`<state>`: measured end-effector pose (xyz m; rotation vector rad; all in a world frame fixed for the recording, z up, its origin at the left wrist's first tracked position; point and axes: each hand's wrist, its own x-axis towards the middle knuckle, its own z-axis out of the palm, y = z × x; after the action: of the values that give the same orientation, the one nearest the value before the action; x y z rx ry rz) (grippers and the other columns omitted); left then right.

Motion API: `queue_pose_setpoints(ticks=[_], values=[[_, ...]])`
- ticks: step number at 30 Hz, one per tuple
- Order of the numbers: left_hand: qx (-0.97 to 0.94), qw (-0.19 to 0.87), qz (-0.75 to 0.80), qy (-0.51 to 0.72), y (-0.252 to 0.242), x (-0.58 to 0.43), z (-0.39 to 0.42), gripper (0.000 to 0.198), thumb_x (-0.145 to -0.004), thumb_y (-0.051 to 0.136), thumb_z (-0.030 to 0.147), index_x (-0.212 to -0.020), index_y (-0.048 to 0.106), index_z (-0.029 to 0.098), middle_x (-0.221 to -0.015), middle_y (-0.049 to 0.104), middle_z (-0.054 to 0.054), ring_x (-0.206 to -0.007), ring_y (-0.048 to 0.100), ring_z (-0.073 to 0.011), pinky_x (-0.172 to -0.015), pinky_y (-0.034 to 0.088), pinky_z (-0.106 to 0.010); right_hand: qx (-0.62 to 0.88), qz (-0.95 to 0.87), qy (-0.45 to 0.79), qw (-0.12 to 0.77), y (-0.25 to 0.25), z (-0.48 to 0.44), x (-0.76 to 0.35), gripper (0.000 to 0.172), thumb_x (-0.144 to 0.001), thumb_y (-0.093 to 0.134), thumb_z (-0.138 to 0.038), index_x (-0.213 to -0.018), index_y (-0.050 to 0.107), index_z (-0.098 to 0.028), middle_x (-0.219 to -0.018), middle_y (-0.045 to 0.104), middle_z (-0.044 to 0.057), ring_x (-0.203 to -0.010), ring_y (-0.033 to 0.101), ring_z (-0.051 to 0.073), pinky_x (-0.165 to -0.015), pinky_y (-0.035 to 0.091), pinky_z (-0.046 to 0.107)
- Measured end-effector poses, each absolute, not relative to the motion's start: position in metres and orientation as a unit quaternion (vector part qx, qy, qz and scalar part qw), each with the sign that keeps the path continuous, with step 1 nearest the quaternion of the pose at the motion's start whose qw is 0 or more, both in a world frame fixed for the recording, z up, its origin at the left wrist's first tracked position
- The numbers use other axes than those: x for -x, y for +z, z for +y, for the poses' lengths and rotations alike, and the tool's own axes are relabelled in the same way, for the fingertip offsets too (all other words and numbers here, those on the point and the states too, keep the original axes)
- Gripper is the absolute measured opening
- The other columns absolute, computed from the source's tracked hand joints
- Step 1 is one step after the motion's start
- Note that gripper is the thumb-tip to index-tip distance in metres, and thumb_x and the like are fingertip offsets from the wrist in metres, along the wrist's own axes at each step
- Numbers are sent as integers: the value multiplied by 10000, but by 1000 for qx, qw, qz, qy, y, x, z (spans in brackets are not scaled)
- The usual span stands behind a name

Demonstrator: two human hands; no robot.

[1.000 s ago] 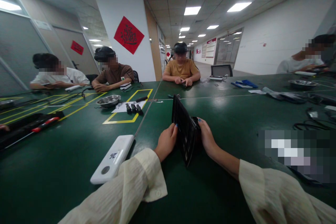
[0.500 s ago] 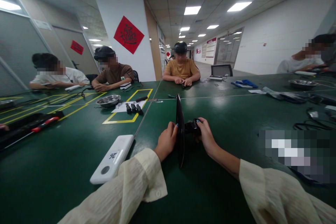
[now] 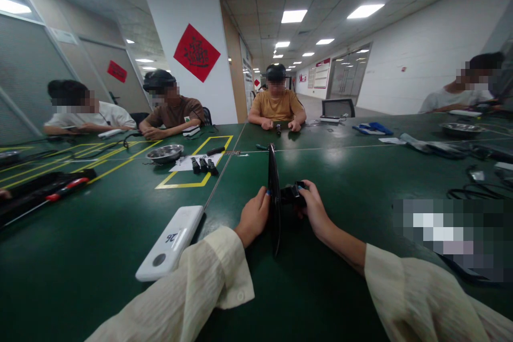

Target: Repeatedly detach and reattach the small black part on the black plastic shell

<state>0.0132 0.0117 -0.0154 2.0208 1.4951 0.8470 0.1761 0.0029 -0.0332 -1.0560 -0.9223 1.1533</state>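
Note:
A thin black panel (image 3: pixel 273 181) stands on its edge on the green table (image 3: pixel 100 256), seen edge-on in front of me. My left hand (image 3: pixel 253 217) grips its left face with the fingers curled against it. My right hand (image 3: pixel 315 209) is closed on a small black block (image 3: pixel 292 193) fixed to the panel's right side. Both cream sleeves reach in from the bottom of the view.
A white power bank (image 3: pixel 170 242) marked 26 lies to the left of my left arm. Farther left are a red-handled screwdriver (image 3: pixel 66 189), a metal bowl (image 3: pixel 164 153) and small black parts (image 3: pixel 202 164) in a yellow-taped box. Cables (image 3: pixel 473 189) lie right. Several people sit around the table.
A second ago the panel leaned with its broad face towards me; it has turned upright and edge-on. Since half a second ago it has barely moved.

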Motion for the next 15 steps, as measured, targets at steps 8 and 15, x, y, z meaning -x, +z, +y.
queue_pose_setpoints(ticks=[8,15], values=[[-734,238,542,333,-16,-14,14,279,-889,336,304,-810,577,187,-810,660,-46,-818,595,-191,-786,456,-297,464,-403,498,612,-31,0,-177,380,-722,532,-421,-1046,440,-247,-690,562,-39,-496,526,137,-367,341,224],[-740,249,532,326,-16,-14,16,352,-900,316,345,-767,594,176,-778,658,-59,-811,607,-203,-763,457,-296,464,-400,499,612,-32,1,-177,368,-732,518,-410,-1055,440,-251,-669,561,-40,-480,525,142,-373,346,232]])
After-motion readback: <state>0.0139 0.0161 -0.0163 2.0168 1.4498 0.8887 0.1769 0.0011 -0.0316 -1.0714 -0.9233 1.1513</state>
